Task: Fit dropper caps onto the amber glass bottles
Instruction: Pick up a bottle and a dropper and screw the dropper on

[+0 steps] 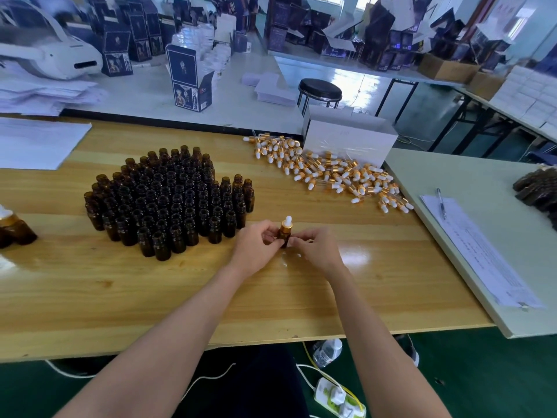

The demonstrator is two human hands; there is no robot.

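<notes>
At frame center, over the wooden table, both hands hold one amber bottle, upright, with a dropper cap on its neck. The left hand has fingers curled on the bottle's left side; the right hand pinches its lower right. The uncapped bottles stand clustered left of center. The loose caps pile is at upper right, before a white box. The capped bottles sit at the left edge.

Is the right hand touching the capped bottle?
Touching. The head view shows the right hand with its fingertips pinched against the lower body of the bottle, no gap visible.
</notes>
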